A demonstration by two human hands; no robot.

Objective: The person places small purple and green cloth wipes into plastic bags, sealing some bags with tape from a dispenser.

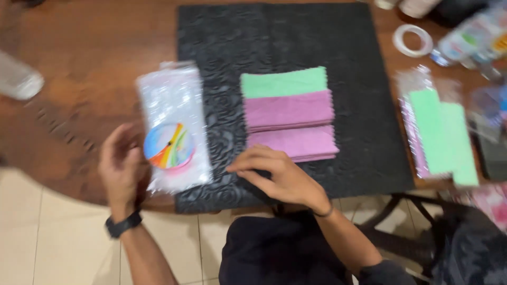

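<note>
Left hand [122,168] at lower left w/ a loose grip on the edge of a clear plastic packet [173,125] w/ a round rainbow sticker, lying half on the wooden counter [90,79], half on the black mat [364,105]. Center: right hand [282,177], fingers curled, holding nothing, fingertips touching the mat just below a stack of 3 cloths [289,112], 1 green, 2 purple. Far right, more bagged cloths [441,132], pretty blurry.

A brown wooden table [90,68] has a black bumpy mat [364,105] on it. A ring of clear tape [412,40] lies near the far right corner. Beside the mat on the right sits a clear bag with green cloths [441,134]. The floor [47,237] has pale tiles.
</note>
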